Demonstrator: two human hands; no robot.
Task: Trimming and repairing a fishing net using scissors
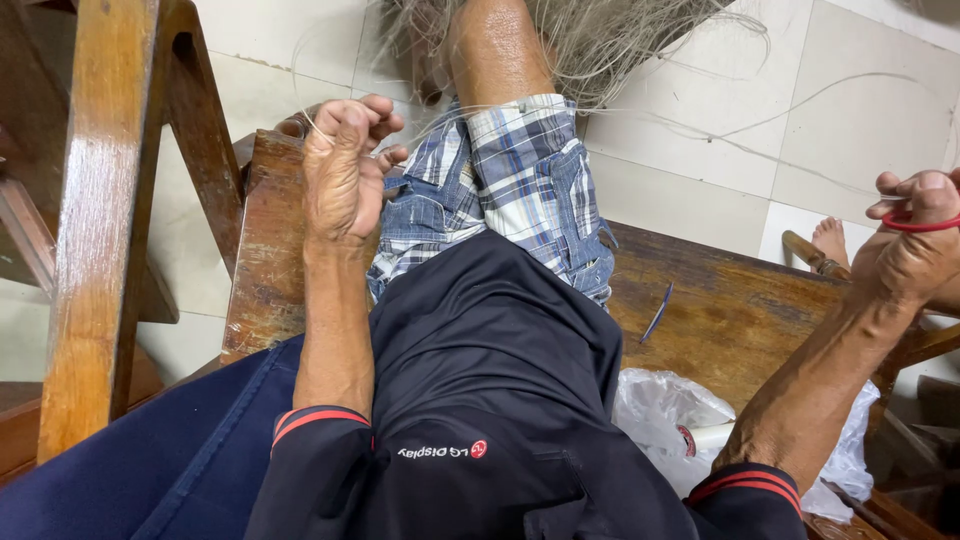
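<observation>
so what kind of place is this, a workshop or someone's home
Probably a home used for handwork: a worn wooden bench on pale floor tiles, a heap of loose fibre, and the left hand and right hand drawing out thin strands.

Pale, straw-grey fibre bundle at twelve o'clock, with thin strands of the same colour trailing toward three. Blue, white and grey plaid shorts just above centre, patched with faded denim blue. Black shirt at six o'clock, cuffs edged in a red stripe, a small white and red mark on the chest. Navy blue cloth at seven. Warm reddish-brown wooden bench at three, glossy honey-brown chair frame at nine. Cream floor tiles at one to two. Red band across the right hand at three. Thin blue stick on the bench. White translucent plastic bag at five.
</observation>
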